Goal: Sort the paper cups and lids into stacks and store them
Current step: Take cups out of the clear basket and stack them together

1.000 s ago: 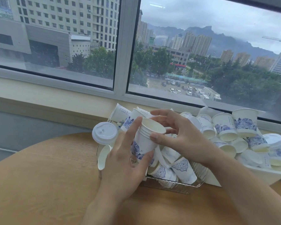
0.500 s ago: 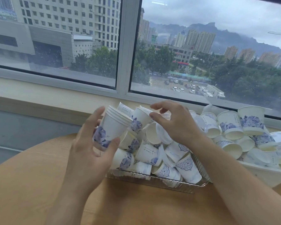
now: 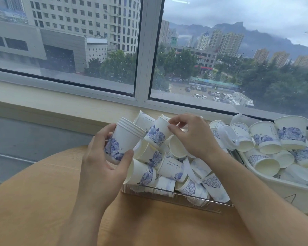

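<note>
1. White paper, blue flowers: the left hand point(image 3: 103, 162) grips a nested cup stack point(image 3: 123, 141) at frame centre, rims tilted up-right.
2. The right hand point(image 3: 194, 137) pinches the rim of a single cup point(image 3: 157, 132) atop the pile.
3. Loose cups fill the clear tray point(image 3: 176, 199) on the wooden desk point(image 3: 34, 201).
4. More crowd the white bin point(image 3: 292, 190), lower right.

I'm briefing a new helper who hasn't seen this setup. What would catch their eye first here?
First, the heap of blue-flowered paper cups spilling over a clear tray at the wooden table's far edge. In front of it, the left hand holds a nested cup stack while the right hand pinches the rim of a loose cup. A white bin at right holds more cups.
</note>
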Demonstrator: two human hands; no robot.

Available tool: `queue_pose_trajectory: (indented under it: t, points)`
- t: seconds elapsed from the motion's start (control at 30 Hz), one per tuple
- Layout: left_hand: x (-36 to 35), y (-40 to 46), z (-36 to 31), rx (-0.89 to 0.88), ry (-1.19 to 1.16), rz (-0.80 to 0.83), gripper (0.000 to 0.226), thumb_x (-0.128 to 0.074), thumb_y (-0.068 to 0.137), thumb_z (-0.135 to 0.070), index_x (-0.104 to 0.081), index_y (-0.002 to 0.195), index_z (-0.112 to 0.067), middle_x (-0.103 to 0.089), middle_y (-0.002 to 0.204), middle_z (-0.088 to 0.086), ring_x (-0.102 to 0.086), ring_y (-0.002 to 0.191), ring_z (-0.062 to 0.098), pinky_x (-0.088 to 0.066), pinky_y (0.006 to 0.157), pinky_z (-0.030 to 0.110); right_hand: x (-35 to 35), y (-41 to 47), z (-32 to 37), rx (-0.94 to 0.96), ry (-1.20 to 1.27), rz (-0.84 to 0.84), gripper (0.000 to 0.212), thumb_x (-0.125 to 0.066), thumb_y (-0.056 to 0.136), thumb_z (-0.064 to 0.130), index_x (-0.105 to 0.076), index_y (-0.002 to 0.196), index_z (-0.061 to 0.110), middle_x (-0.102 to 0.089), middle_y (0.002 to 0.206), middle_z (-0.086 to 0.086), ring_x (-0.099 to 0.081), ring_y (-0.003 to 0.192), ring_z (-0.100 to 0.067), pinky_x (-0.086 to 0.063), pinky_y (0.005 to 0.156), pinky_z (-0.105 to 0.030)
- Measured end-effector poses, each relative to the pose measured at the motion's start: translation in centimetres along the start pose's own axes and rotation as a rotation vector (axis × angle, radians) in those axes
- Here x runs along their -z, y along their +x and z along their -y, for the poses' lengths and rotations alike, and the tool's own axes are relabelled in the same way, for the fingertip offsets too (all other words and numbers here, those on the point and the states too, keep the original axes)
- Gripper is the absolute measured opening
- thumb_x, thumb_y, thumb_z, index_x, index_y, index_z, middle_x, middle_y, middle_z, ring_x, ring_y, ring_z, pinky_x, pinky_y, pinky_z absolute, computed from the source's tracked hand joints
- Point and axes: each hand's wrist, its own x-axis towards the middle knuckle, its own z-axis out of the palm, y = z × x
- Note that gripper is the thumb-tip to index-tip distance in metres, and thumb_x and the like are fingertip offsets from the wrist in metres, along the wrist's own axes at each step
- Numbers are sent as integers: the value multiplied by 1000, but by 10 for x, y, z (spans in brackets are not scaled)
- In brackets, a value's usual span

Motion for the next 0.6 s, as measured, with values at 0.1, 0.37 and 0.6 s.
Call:
queue_pose_trajectory:
  t: [0.1, 0.37, 0.6]
  points:
    - [-1, 0, 1, -2, 3, 13, 66, -84, 85, -21, -53, 140, -42, -63, 127, -14, -58, 122, 5, -53, 103, 41, 5, -1, 2, -6, 50, -5, 6, -74, 96, 30, -79, 96, 27, -69, 79, 22, -64, 81, 4, -44, 80, -13]
    - [-3, 0, -1, -26, 8, 30, 67, -84, 84, -18, -53, 141, -39, -60, 126, -21, -58, 120, 6, -51, 102, 39, 27, -5, 14, 32, 248, -114, 4, -76, 96, 21, -80, 95, 21, -70, 78, 16, -58, 66, 7, -40, 67, -6]
    - [-9, -5, -12, -56, 5, 53, 70, -84, 84, -17, -52, 142, -40, -61, 127, -15, -59, 120, 12, -51, 102, 45, 46, -18, 35, 84, 383, -168, 9, -76, 96, 19, -78, 94, 28, -76, 88, 12, -63, 80, 0, -43, 70, -13]
